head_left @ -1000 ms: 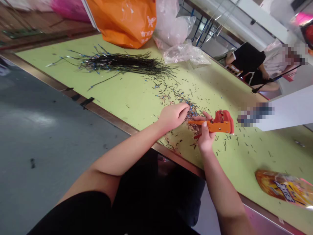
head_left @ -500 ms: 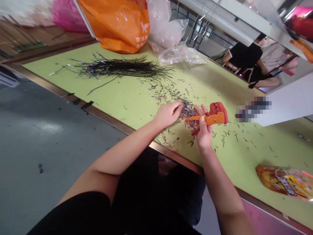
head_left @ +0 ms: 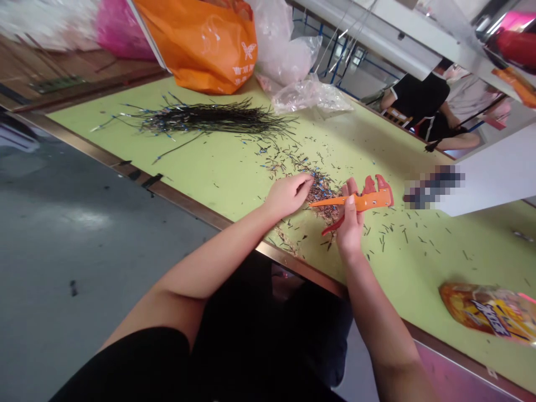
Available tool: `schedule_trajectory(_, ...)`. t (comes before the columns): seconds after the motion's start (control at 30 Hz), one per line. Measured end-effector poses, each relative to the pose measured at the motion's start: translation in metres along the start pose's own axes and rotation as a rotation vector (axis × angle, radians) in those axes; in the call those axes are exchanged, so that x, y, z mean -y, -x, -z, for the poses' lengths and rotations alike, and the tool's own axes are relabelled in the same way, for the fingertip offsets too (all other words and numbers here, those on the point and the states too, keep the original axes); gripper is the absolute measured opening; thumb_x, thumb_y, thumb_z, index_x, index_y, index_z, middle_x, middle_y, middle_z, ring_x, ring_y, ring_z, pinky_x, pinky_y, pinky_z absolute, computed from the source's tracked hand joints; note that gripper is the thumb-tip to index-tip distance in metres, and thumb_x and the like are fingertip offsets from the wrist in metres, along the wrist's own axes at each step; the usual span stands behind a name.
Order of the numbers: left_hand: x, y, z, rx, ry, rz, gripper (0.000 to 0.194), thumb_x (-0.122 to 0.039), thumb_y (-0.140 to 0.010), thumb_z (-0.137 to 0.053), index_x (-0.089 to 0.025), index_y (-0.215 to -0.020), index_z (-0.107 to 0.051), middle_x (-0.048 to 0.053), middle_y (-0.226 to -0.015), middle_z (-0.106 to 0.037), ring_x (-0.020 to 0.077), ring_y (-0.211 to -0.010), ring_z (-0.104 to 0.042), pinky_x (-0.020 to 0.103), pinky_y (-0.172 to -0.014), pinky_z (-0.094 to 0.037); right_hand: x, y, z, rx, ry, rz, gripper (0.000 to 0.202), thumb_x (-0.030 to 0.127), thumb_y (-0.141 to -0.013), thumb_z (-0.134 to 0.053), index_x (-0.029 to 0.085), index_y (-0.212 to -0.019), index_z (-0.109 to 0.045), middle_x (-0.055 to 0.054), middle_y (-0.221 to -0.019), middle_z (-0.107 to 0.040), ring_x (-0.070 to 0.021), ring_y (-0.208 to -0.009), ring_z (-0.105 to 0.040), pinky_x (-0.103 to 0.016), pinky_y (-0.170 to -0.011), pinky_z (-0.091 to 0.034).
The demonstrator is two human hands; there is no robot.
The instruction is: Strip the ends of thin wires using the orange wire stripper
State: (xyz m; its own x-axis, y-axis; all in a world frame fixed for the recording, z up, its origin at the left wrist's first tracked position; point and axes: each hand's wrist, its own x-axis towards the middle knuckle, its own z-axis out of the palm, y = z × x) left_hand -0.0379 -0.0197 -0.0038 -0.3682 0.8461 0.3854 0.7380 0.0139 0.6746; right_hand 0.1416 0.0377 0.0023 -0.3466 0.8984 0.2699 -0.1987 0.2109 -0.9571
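Head view: I see the orange-and-red wire stripper (head_left: 374, 199), jaws parted, grasped by the right hand (head_left: 350, 226), handles over black wire scraps (head_left: 321, 185). The left hand (head_left: 287, 196) is clenched; contents I cannot tell. Pale-green worktop (head_left: 404, 273): front edge under both forearms, open room rightward.

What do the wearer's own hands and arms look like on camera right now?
The left hand and right hand are ungloved, with no watch visible. A plain black short sleeve covers the left upper arm; no right sleeve shows.
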Motion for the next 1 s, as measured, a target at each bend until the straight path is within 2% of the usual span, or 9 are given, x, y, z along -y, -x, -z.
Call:
schedule_trajectory(0.07,-0.001,0.000,0.001,0.002,0.011,-0.007,0.034,-0.037,-0.109,-0.046,-0.022,-0.112,-0.076,0.007,-0.101,-0.083,0.0216,-0.084,-0.074,0.034,-0.077,-0.054,-0.001,-0.003,0.001,-0.011,-0.023,-0.009,0.047,0.054,-0.098,-0.068,0.032,-0.140,-0.069,-0.006,-0.146,-0.070,-0.0255,-0.152,-0.055,-0.054,-0.136,-0.030)
schedule_trajectory(0.2,-0.002,0.001,0.001,-0.016,0.031,-0.006,0.033,-0.038,-0.108,-0.047,-0.022,-0.113,-0.076,0.006,-0.098,-0.083,0.0202,-0.080,-0.073,0.033,-0.074,-0.053,0.000,-0.008,0.003,0.092,-0.207,-0.181,0.040,0.052,-0.095,-0.074,0.030,-0.128,-0.070,-0.002,-0.103,-0.078,-0.0232,-0.105,-0.078,-0.047,-0.104,-0.063)
schedule_trajectory(0.27,-0.002,0.002,0.002,-0.030,0.028,-0.006,0.035,-0.039,-0.109,-0.046,-0.022,-0.115,-0.076,0.006,-0.098,-0.083,0.0202,-0.080,-0.073,0.033,-0.074,-0.052,0.002,-0.008,0.003,0.118,-0.224,-0.232,0.037,0.053,-0.092,-0.077,0.027,-0.117,-0.073,0.001,-0.087,-0.074,-0.0205,-0.085,-0.076,-0.041,-0.086,-0.068)
schedule_trajectory(0.33,-0.003,0.003,0.002,-0.042,0.009,-0.013,0.036,-0.039,-0.110,-0.044,-0.022,-0.115,-0.076,0.006,-0.098,-0.083,0.0205,-0.082,-0.074,0.033,-0.075,-0.053,0.003,-0.007,0.003,0.175,-0.180,-0.253,0.036,0.055,-0.089,-0.079,0.026,-0.109,-0.075,0.001,-0.083,-0.072,-0.0197,-0.079,-0.073,-0.037,-0.075,-0.068)
schedule_trajectory(0.47,-0.005,0.004,0.005,-0.067,-0.057,-0.053,0.039,-0.037,-0.111,-0.042,-0.021,-0.114,-0.077,0.008,-0.101,-0.083,0.0220,-0.090,-0.077,0.033,-0.078,-0.054,0.004,-0.003,0.001,0.322,-0.107,-0.301,0.039,0.061,-0.089,-0.079,0.024,-0.099,-0.076,-0.001,-0.081,-0.072,-0.0208,-0.078,-0.072,-0.037,-0.071,-0.067)
schedule_trajectory(0.6,-0.009,0.007,0.007,-0.089,-0.087,-0.120,0.039,-0.035,-0.112,-0.041,-0.021,-0.114,-0.077,0.008,-0.108,-0.084,0.0219,-0.098,-0.077,0.032,-0.081,-0.055,0.002,0.000,-0.002,0.361,-0.095,-0.357,0.044,0.067,-0.090,-0.076,0.023,-0.097,-0.075,-0.002,-0.080,-0.072,-0.0224,-0.079,-0.074,-0.041,-0.075,-0.068)
schedule_trajectory(0.77,-0.013,0.011,0.009,-0.095,-0.113,-0.181,0.037,-0.031,-0.111,-0.042,-0.022,-0.110,-0.077,0.007,-0.098,-0.083,0.0201,-0.090,-0.076,0.031,-0.074,-0.052,0.003,0.000,-0.003,0.403,-0.160,-0.391,0.053,0.075,-0.095,-0.062,0.024,-0.096,-0.072,-0.007,-0.087,-0.076,-0.0301,-0.104,-0.078,-0.049,-0.091,-0.067)
schedule_trajectory(0.9,-0.017,0.015,0.008,-0.086,-0.125,-0.266,0.037,-0.030,-0.111,-0.040,-0.022,-0.105,-0.076,0.006,-0.090,-0.081,0.0189,-0.084,-0.073,0.031,-0.070,-0.049,0.000,0.000,-0.005,0.389,-0.190,-0.400,0.071,0.092,-0.090,-0.046,0.025,-0.095,-0.073,-0.012,-0.092,-0.079,-0.0351,-0.117,-0.076,-0.054,-0.093,-0.067)
schedule_trajectory(1.0,-0.020,0.017,0.007,-0.085,-0.158,-0.327,0.037,-0.030,-0.111,-0.040,-0.023,-0.103,-0.075,0.005,-0.087,-0.080,0.0181,-0.079,-0.071,0.031,-0.065,-0.045,-0.008,0.001,-0.006,0.299,-0.129,-0.360,0.076,0.094,-0.089,-0.042,0.026,-0.102,-0.074,-0.013,-0.096,-0.081,-0.0360,-0.120,-0.076,-0.054,-0.092,-0.067)
